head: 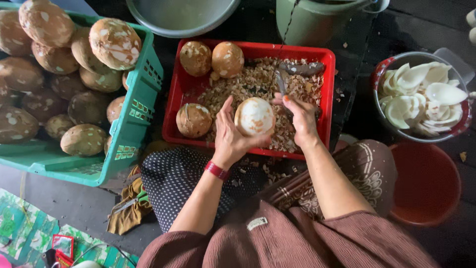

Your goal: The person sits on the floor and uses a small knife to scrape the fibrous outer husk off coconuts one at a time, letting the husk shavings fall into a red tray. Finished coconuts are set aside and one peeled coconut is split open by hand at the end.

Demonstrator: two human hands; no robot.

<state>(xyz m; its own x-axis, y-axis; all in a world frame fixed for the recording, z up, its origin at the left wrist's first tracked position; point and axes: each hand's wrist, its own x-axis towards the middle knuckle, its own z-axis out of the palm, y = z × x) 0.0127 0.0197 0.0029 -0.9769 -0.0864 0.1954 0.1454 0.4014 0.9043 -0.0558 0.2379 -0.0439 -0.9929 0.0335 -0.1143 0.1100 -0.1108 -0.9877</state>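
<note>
My left hand (229, 135) cups a mostly peeled, pale round coconut kernel (255, 116) over a red tray (173, 97). A red band sits on that wrist. My right hand (300, 118) grips a peeling knife (281, 82) whose blade points away from me, just right of the kernel. The tray holds a heap of brown shavings (248, 84) and three unpeeled brown kernels, two at the back left (195, 58) and one at the front left (193, 120).
A green crate (134, 119) heaped with brown kernels stands at the left. At the right a bowl (379, 74) holds white coconut pieces above an orange tub (427, 183). A metal basin (181, 17) and a green bucket (317, 22) stand behind the tray.
</note>
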